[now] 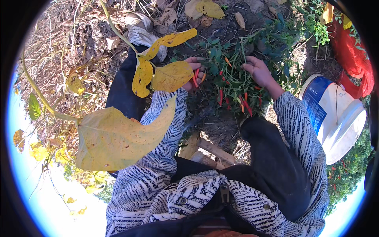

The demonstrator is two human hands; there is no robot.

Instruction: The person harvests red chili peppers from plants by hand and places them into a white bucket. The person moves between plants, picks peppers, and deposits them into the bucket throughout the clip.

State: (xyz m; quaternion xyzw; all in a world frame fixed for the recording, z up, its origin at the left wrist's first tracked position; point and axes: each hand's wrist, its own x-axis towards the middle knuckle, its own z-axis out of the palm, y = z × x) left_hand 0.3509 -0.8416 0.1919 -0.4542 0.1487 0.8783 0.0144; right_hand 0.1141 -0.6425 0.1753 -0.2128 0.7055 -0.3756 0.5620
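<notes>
A chili pepper plant [234, 71] with green leaves and red and orange peppers spreads in front of me. My left hand [194, 72], partly behind a yellow leaf, has several red and orange chili peppers [195, 77] in its curled fingers, at the plant's left side. My right hand [257, 70] pinches a green stem [243, 51] of the plant between thumb and fingers at its right side. Red peppers [247, 108] hang low on the plant, between my hands and above my knee.
Large yellow leaves [118, 139] on a vine hang close to the camera at left. A white plastic bucket [334, 118] with a blue label lies tilted at right, beside a red mesh bag [351, 56]. A wooden piece [216, 151] shows between my legs. Dry plant litter covers the ground at left.
</notes>
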